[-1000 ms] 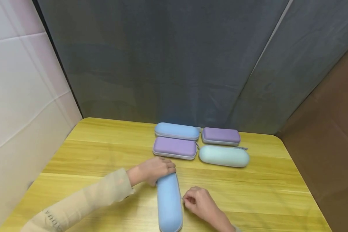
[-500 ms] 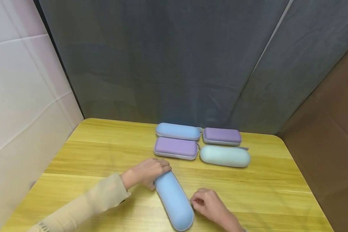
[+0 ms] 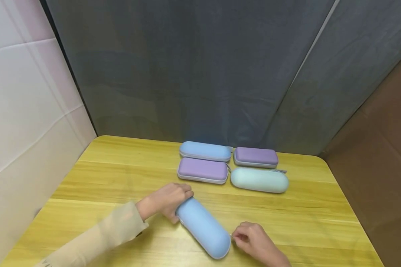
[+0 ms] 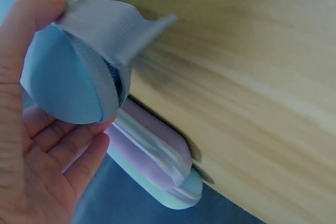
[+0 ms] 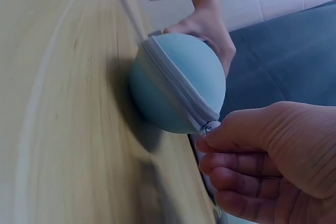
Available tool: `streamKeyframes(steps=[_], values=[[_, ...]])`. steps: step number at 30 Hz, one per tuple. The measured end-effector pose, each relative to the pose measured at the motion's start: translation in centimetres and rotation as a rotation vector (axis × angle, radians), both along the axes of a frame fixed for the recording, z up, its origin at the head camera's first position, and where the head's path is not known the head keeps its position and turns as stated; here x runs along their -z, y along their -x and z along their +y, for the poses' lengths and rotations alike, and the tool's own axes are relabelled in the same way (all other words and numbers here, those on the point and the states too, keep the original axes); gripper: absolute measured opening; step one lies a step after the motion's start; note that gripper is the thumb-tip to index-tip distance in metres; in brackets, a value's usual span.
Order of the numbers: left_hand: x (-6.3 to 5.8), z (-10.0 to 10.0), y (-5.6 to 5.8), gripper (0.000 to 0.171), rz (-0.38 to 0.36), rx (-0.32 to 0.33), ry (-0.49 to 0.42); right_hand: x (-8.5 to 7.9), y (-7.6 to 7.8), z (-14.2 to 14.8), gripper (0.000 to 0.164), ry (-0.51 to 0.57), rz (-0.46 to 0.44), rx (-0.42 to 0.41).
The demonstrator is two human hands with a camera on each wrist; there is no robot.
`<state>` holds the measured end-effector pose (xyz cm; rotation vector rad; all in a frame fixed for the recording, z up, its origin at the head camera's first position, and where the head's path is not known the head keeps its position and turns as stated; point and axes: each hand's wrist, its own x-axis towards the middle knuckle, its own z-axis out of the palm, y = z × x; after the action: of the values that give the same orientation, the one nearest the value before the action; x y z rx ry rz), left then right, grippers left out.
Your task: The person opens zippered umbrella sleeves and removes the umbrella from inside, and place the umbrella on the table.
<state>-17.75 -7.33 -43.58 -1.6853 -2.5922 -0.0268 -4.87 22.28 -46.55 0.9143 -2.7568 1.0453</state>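
A blue zippered case [image 3: 205,229] lies slantwise on the table near the front, its near end pointing right. My left hand [image 3: 168,199] grips the far end. In the left wrist view, a grey strap [image 4: 102,24] sticks out there under my thumb, and the zipper seam shows a small dark gap beside it. My right hand [image 3: 256,240] is at the near end. In the right wrist view, thumb and forefinger pinch the zipper pull [image 5: 209,127], at one end of the grey zipper [image 5: 176,85]; the zipper's teeth look closed along the part facing that camera.
Behind stand another blue case [image 3: 204,151], two purple cases, one at left [image 3: 202,170] and one at right [image 3: 255,156], and a mint case [image 3: 258,180]. A dark curtain [image 3: 187,74] hangs behind the wooden table [image 3: 120,167], with a white wall [image 3: 30,92] at left.
The near end of the blue case has swung to the right, and my right hand has moved right along with it. My left hand has shifted slightly left, still gripping the far end.
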Motion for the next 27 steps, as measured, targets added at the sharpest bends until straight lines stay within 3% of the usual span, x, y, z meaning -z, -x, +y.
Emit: streamKeyframes(steps=[14, 27], values=[[0.8, -0.8, -1.7, 0.058, -0.035, -0.111, -0.096, -0.1, -1.0, 0.9, 0.010, -0.022, -0.096, 0.126], [0.7, -0.7, -2.9, 0.057, -0.036, -0.184, -0.132, 0.7, -1.6, 0.5, 0.015, 0.030, 0.030, 0.169]])
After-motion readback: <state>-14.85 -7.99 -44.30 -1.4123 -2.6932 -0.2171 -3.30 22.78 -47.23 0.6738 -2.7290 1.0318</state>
